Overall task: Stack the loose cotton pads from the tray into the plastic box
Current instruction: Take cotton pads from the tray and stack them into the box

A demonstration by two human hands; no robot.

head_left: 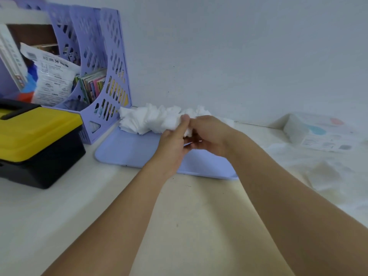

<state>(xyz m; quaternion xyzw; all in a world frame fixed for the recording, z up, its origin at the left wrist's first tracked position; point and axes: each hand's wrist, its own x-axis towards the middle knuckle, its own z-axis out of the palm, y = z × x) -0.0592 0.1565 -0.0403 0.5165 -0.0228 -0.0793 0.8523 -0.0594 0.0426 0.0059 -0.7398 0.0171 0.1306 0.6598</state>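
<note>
A heap of loose white cotton pads (147,119) lies along the far edge of a flat lilac tray (127,150) against the wall. Both hands meet over the tray's middle. My left hand (173,142) pinches white pads between thumb and fingers at the heap's right part. My right hand (207,134) curls around the same small bunch of pads from the right; what sits inside its palm is hidden. A clear plastic box (316,129) with pale printed labels stands at the far right by the wall, apart from both hands.
A lilac perforated file rack (103,76) with books and packets stands at the back left, touching the tray's corner. In front of it sits a black toolbox with a yellow lid (33,140). The cream tabletop (189,216) extends toward me; pale cloth lies at right.
</note>
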